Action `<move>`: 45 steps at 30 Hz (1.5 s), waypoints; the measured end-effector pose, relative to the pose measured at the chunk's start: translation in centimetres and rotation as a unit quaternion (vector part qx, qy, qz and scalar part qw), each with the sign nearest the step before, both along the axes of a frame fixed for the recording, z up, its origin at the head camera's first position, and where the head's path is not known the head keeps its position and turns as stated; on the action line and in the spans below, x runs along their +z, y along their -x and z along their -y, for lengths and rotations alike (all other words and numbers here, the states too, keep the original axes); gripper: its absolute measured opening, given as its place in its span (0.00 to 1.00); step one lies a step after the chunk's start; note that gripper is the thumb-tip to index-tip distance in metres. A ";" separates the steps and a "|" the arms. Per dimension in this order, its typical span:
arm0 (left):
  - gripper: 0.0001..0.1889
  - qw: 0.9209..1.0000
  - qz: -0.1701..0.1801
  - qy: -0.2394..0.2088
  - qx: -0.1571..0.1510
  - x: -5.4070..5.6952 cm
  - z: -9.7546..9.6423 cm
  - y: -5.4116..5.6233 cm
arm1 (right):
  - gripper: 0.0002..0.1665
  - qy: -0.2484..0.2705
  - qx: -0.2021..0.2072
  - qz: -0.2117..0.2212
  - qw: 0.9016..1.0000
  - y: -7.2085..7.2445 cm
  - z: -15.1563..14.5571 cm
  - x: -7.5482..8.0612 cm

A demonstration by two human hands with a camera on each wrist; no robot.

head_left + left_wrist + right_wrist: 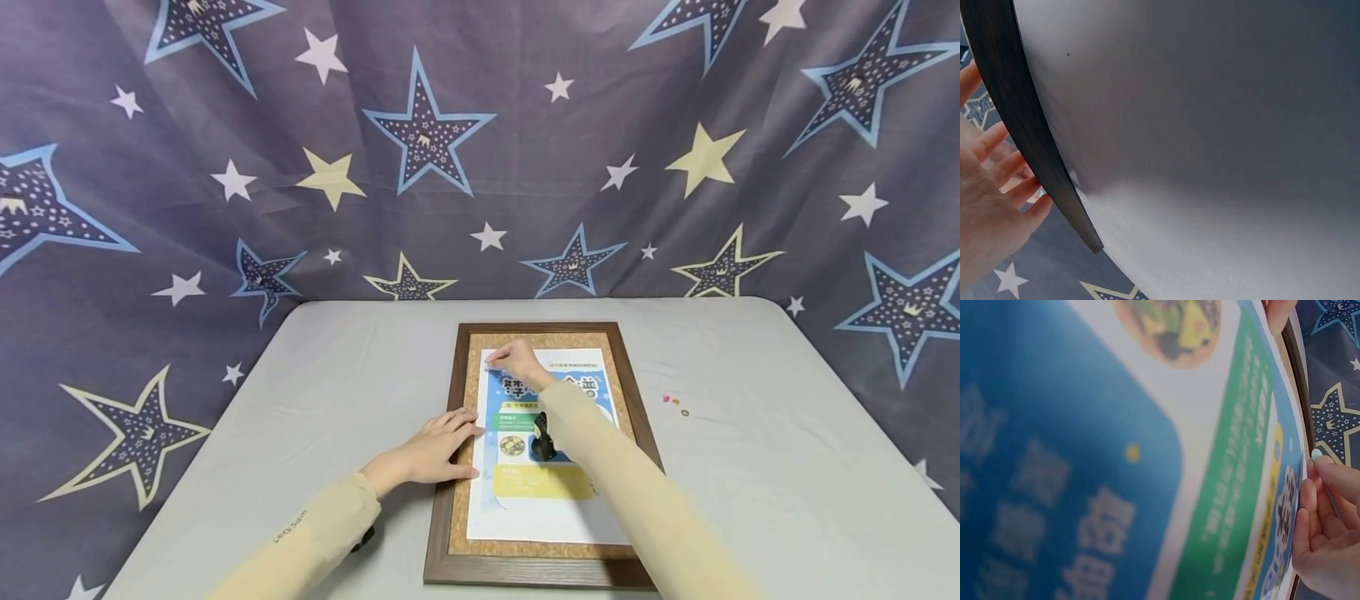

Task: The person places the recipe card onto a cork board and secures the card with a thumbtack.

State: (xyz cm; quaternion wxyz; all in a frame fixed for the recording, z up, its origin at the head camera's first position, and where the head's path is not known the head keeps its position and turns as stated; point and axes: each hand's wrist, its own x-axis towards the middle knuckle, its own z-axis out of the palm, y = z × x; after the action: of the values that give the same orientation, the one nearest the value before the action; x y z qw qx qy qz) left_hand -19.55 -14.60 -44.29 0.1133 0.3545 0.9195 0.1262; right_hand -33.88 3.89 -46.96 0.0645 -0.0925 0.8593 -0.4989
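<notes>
A printed poster (551, 521) with blue, green and yellow blocks lies on a framed cork board (459, 525). At the poster's upper left corner, my right hand (517, 364) pinches a small pale green pushpin (1316, 454) between thumb and finger. Whether its point is in the cork is hidden. My left hand (444, 447) rests with spread fingers across the board's left frame edge, fingertips touching the poster's left margin. In the left wrist view, the left hand (991, 194) shows behind the dark wooden frame (1029, 119).
Several small coloured pieces (675, 403) lie on the grey table (750, 467) right of the board. A star-patterned curtain (517, 167) hangs behind and at both sides. The right forearm crosses over the poster, with a black wrist camera (543, 439) below it.
</notes>
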 end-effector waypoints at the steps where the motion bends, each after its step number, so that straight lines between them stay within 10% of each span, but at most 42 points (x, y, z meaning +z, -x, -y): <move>1: 0.32 1.000 0.000 0.001 0.000 0.0 0.0 0.0 | 0.05 -0.004 0.000 -0.010 1.000 0.1 0.0 -0.2; 11: 0.32 1.000 0.001 0.005 0.000 0.0 0.0 0.1 | 0.07 -0.017 -0.018 -0.002 1.000 -2.2 0.4 2.3; 14: 0.32 1.000 0.001 0.006 0.000 -0.1 0.0 0.1 | 0.07 -0.017 -0.015 -0.013 1.000 -1.2 0.3 1.1; 21: 0.32 1.000 -0.002 0.007 0.001 0.0 0.0 0.0 | 0.05 -0.007 0.015 -0.046 0.999 7.1 -0.3 -9.0; 45: 0.32 1.000 -0.006 0.007 0.000 -0.1 -0.1 0.0 | 0.07 -0.051 -0.012 -0.061 0.997 9.4 0.1 -12.2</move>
State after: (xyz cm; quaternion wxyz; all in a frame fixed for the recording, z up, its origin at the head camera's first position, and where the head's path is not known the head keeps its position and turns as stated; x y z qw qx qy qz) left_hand -19.57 -14.54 -44.38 0.1099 0.3543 0.9211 0.1177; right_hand -43.30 3.77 -59.20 0.0104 -0.1095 0.8872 -0.4481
